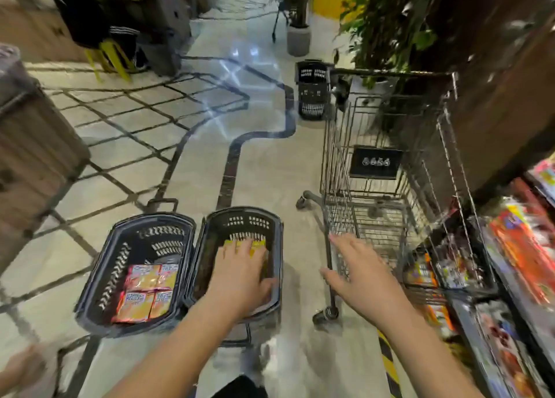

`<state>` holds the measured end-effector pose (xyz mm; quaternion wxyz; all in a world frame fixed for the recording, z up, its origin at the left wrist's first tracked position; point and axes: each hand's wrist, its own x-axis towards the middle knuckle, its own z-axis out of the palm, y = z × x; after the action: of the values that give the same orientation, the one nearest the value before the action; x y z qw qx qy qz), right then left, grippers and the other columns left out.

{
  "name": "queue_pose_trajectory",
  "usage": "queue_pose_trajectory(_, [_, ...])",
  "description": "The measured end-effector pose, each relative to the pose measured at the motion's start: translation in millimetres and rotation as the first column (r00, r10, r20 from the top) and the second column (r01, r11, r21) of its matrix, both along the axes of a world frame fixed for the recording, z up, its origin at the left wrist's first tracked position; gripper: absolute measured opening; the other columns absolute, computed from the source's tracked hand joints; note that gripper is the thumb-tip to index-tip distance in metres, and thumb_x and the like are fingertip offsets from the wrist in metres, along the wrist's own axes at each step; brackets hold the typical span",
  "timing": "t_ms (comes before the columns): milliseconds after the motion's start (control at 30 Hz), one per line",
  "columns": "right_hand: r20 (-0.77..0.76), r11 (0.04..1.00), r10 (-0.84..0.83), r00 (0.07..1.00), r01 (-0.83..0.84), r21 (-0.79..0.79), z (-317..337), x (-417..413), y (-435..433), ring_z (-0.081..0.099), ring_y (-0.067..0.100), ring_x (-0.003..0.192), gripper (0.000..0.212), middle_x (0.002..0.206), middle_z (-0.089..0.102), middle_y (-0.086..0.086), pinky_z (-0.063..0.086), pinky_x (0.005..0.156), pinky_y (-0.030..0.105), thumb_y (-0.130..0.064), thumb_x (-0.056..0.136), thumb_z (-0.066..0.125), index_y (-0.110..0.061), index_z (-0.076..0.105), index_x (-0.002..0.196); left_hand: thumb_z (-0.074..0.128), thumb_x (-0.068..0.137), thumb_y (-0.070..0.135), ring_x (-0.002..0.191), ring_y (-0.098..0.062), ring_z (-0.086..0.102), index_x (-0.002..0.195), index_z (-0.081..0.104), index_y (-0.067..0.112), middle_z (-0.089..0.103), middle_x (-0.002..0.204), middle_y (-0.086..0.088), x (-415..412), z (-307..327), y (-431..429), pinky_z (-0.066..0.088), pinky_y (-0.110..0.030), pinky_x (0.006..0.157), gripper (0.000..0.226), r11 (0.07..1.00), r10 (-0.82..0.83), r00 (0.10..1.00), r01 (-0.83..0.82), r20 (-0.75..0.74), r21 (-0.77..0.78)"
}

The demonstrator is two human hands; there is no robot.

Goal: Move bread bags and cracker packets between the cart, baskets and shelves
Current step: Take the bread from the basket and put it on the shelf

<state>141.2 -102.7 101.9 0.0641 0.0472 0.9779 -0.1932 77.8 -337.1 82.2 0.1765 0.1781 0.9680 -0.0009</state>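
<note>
left hand (240,267) is lowered into the right-hand dark slotted plastic basket (246,220) on the floor. its fingers (235,252) are spread nearly straight and laid flat on a flat yellow packet (259,244) on the basket bottom; no curl round it is seen, so it is judged touched, not gripped. right hand (357,273) is held flat and wide, with nothing in it, just beside the near corner of the grey wire shopping cart (339,163). the left-hand dark plastic basket (162,232), just beside the first, holds orange-and-pink cracker packets (147,292) at its near end. step judged: pick-up of the yellow packet. the thumb should be slid under one edge and the packet pinched before lifting, as a slick flat pack may slip; the rim should be cleared going up. goods on the shelf at right (525,247) are too blurred to read.
</note>
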Motion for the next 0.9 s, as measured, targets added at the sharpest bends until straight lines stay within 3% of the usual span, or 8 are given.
queue_pose_trajectory(333, [0.222, 0.93, 0.339, 0.914, -0.362, 0.072, -52, -163, -99, 0.039, 0.018, 0.144, 0.071, 0.157, 0.039, -0.004, 0.035, 0.117, 0.037, -0.056, 0.099, 0.053, -0.029, 0.027, 0.16, 0.045, 0.098, 0.063, 0.148, -0.031, 0.027, 0.158, 0.029, 0.025, 0.029, 0.163, -0.005, -63, -70, -106, 0.026, -0.046, 0.122, 0.072, 0.934, 0.338, 0.929, -0.351, 0.149, 0.068])
queue_pose_trajectory(567, [0.346, 0.835, 0.483, 0.804, -0.542, 0.093, -92, -247, -132, 0.044, 0.02, 0.141, 0.07, 0.156, 0.041, -0.001, 0.042, 0.111, 0.038, -0.055, 0.098, 0.056, -0.028, 0.031, 0.158, 0.047, 0.1, 0.06, 0.146, -0.032, 0.03, 0.158, 0.029, 0.019, 0.032, 0.16, -0.009, -85, -111, -130, 0.03, -0.042, 0.12, 0.073, 0.812, 0.532, 0.79, -0.578, 0.306, 0.08])
queue_pose_trajectory(733, [0.433, 0.725, 0.587, 0.684, -0.682, 0.095, -144, -308, -138, 0.047, 0.024, 0.138, 0.067, 0.149, 0.048, 0.004, 0.042, 0.112, 0.04, -0.052, 0.096, 0.06, -0.022, 0.039, 0.153, 0.049, 0.1, 0.057, 0.143, -0.031, 0.036, 0.157, 0.029, 0.017, 0.037, 0.156, -0.01, -93, -151, -119, 0.039, -0.042, 0.114, 0.073, 0.607, 0.692, 0.584, -0.789, 0.424, 0.095])
queue_pose_trajectory(900, [0.497, 0.631, 0.644, 0.581, -0.771, 0.085, -208, -364, -140, 0.05, 0.028, 0.133, 0.067, 0.145, 0.051, 0.007, 0.046, 0.108, 0.042, -0.052, 0.095, 0.062, -0.022, 0.041, 0.151, 0.056, 0.097, 0.056, 0.138, -0.03, 0.045, 0.154, 0.037, 0.015, 0.047, 0.15, -0.012, -102, -200, -94, 0.04, -0.039, 0.111, 0.073, 0.269, 0.787, 0.285, -0.957, 0.548, 0.111])
